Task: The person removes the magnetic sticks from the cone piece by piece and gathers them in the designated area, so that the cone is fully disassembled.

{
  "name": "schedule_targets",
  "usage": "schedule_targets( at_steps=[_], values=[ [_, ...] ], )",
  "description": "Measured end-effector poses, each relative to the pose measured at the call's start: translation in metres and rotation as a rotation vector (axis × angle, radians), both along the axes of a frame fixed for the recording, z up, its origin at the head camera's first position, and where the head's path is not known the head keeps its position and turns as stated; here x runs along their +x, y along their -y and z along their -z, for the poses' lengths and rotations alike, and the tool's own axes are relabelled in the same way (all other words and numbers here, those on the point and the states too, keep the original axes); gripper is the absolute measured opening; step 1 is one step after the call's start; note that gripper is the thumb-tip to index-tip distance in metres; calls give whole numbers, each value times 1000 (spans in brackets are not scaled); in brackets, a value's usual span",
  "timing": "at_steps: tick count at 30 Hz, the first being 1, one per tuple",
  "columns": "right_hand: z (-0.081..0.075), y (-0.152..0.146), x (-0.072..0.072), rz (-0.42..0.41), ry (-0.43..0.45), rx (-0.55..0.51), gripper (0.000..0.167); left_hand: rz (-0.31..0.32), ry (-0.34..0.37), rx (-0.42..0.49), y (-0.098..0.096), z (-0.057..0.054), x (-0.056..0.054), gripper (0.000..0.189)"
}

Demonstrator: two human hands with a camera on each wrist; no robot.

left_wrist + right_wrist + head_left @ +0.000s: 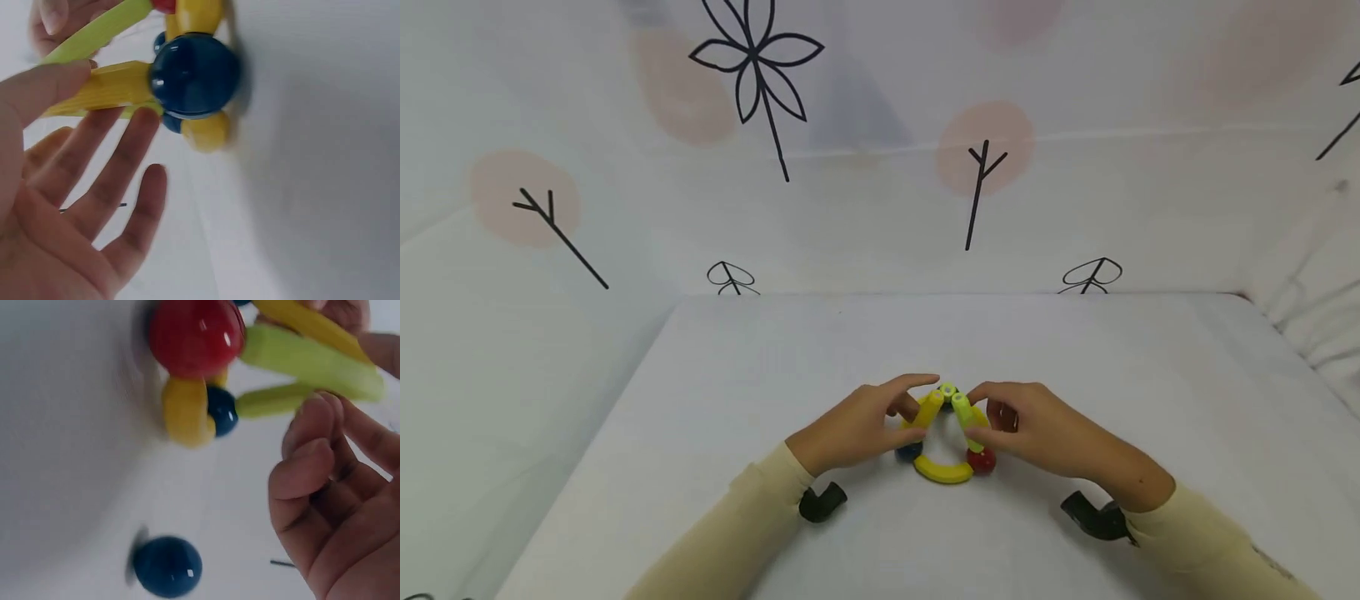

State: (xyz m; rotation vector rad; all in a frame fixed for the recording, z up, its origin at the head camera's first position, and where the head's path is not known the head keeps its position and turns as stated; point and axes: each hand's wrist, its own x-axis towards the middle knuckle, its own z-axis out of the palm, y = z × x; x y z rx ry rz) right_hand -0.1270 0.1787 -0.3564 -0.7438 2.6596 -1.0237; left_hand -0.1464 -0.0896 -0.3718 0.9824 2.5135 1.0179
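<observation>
A ring of curved yellow bars (943, 472) and balls lies on the table; a blue ball (195, 76) and a red ball (197, 336) are at its near corners. From the balls rise a yellow stick (929, 408) and a light green stick (962, 414), leaning inward, plus another green stick (269, 401) behind. My left hand (874, 421) pinches the yellow stick between thumb and fingers, the other fingers spread. My right hand (1026, 421) holds the near green stick with thumb and forefinger, its other fingers curled. The sticks' upper ends nearly meet; whether they touch is unclear.
A loose blue ball (167, 566) sits apart from the ring on the white table (760, 358). Black wrist-camera mounts (822, 502) show beneath both sleeves. A patterned white cloth wall (865, 225) stands behind the table.
</observation>
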Motion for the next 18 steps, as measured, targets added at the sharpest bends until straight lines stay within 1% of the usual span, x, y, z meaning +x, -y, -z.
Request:
schedule_targets(
  at_steps=[3,6,9,12,15,18],
  values=[
    [3,4,6,4,-17,-3,25,-9,-60,-5,2,3,4,69],
    [4,1,12,17,-29,0,21,-19,-114,-18,5,5,7,71],
    [4,-6,17,20,-21,2,20,-34,-146,-35,10,6,11,70],
    [4,-17,22,33,12,17,20,-57,-154,-49,16,5,15,59],
    [5,-28,25,52,48,33,20,-79,-137,-48,24,4,19,39],
    [9,-38,27,57,66,46,20,-106,-112,-45,32,4,22,27]
  ],
)
